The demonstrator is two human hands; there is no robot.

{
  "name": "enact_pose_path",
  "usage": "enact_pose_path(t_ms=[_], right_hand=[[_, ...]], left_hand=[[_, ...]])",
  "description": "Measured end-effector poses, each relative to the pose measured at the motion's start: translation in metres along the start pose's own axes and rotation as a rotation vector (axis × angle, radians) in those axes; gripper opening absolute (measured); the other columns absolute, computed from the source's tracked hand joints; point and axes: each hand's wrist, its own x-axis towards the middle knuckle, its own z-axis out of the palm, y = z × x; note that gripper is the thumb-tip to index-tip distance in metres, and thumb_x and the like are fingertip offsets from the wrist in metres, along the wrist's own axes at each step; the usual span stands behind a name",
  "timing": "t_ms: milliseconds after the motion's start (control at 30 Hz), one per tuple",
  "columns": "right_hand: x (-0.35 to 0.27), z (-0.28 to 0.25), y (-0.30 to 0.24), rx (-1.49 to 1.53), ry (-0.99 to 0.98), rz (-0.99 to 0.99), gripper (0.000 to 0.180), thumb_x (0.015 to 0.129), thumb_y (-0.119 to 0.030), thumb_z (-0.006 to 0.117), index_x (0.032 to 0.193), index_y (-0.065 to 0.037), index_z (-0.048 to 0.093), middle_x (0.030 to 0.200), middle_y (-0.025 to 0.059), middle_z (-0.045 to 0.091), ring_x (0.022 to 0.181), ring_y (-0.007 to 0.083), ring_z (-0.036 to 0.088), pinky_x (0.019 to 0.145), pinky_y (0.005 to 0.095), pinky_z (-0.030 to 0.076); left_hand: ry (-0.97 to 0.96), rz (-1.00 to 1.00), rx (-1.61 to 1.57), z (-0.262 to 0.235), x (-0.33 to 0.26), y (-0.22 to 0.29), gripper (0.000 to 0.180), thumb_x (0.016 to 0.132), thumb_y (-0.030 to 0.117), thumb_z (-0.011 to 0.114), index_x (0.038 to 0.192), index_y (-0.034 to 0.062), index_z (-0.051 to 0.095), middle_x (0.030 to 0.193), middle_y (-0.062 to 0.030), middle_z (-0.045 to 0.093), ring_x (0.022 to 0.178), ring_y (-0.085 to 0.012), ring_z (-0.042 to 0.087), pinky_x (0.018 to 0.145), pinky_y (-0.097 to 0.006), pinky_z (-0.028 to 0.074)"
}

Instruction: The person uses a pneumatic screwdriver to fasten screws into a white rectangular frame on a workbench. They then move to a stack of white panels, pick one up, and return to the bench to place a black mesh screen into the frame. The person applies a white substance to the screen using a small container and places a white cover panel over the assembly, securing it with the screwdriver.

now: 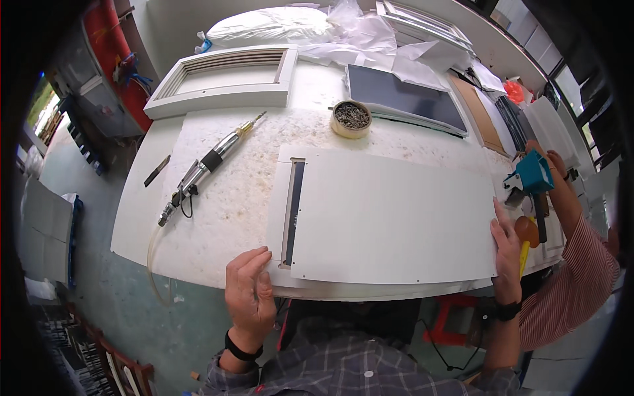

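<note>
A flat white panel (396, 218) lies over a white frame (280, 198) at the near middle of the table. Left of the panel's edge, a narrow slot in the frame shows a dark surface (295, 218). My left hand (249, 294) rests at the frame's near left corner, fingers slightly bent and touching its edge. Along the panel's right edge lies my right hand (507, 254), with fingers stretched out and the thumb by the rim. A pneumatic screwdriver (210, 162) with a hose lies to the left. Beyond the panel stands a round tub of screws (351, 119).
A knife (157, 170) lies far left. Behind are a louvred white frame (224, 76), a dark glass sheet (406, 96) and a white bag (267, 26). At right, a co-worker's hand (561, 175) is beside a teal tool (533, 173); a mallet (526, 232) lies nearby.
</note>
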Motion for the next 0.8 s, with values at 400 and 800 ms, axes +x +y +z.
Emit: enact_pose_path(t_ms=[400,800], right_hand=[[0.018,0.016,0.005,-0.043,-0.072,0.006,0.055,0.105,-0.017,0.055,0.156,0.001,0.045,0.156,0.0185,0.051,0.142,0.023,0.048,0.118,0.0302,0.035],[0.021,0.025,0.002,-0.183,-0.02,-0.016,0.054,0.106,-0.021,0.054,0.156,-0.002,0.048,0.153,0.0179,0.054,0.138,0.0222,0.052,0.117,0.0295,0.036]], left_hand=[[-0.038,0.021,-0.032,-0.005,0.003,-0.004,0.022,0.1,0.002,0.054,0.118,-0.0009,0.066,0.121,-0.02,0.069,0.111,-0.0351,0.065,0.098,-0.043,0.053],[-0.069,0.042,0.007,-0.011,-0.001,-0.009,0.033,0.088,-0.011,0.06,0.119,-0.0017,0.064,0.114,-0.0178,0.068,0.107,-0.0351,0.065,0.092,-0.043,0.053]])
